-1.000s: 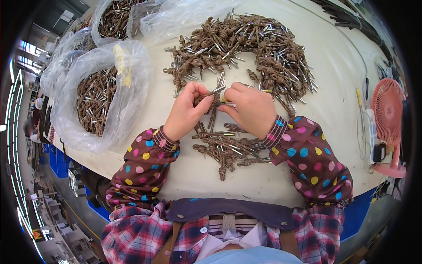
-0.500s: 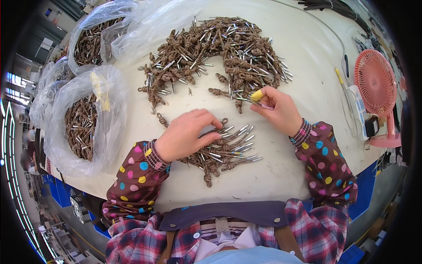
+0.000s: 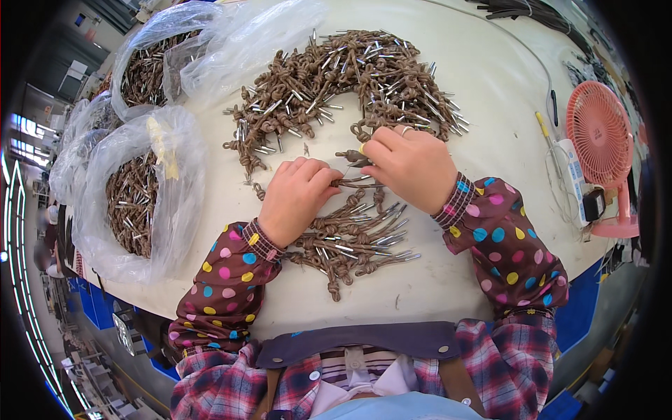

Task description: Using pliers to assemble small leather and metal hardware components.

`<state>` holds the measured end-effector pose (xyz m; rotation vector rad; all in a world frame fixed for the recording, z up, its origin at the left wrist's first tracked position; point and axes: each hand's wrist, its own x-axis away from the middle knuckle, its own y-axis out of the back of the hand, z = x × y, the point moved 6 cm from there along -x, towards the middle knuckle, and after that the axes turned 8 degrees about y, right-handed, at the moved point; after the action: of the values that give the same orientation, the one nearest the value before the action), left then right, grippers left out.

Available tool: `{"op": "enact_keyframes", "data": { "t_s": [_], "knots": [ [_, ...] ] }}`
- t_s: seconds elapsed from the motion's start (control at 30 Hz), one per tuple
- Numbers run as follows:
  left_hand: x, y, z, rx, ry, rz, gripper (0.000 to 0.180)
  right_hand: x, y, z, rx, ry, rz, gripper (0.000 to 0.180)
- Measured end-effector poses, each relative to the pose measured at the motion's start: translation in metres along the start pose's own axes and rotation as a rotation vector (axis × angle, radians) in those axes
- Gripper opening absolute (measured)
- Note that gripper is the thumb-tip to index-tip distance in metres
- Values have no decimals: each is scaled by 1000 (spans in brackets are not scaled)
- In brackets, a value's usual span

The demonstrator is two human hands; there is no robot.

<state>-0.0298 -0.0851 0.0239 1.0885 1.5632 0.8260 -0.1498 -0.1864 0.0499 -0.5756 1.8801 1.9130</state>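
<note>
While the left hand (image 3: 297,199) is pressed, fingers curled, on the sorted bundle (image 3: 353,241) near the tabletop's front edge, apparently to keep it aligned, one knotted cord piece (image 3: 352,155) is pinched by the right hand (image 3: 406,168). It was evidently drawn from the big loose pile (image 3: 336,80) toward the back edge.

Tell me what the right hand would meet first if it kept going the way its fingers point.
The right hand points up and left; it would probably first meet the big heap of brown knotted cords, whose near edge sits at its fingertips.
</note>
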Motion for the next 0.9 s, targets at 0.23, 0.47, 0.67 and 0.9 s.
{"op": "enact_keyframes", "data": {
  "t_s": [0.23,0.47,0.67,0.9],
  "knots": [
    [2,5,2,14,-2,-20,26,-3,-10,17,156,139,-3,11],
    [-11,10,-5,22,-12,52,28,9,-2,2,76,50,42,12],
    [-51,-19,16,17,3,5,34,13,18,-21,108,-146,-82,27],
    [-67,-33,17,80,-23,108,26,16,15,-26,93,-211,-57,26]
  ]
}}
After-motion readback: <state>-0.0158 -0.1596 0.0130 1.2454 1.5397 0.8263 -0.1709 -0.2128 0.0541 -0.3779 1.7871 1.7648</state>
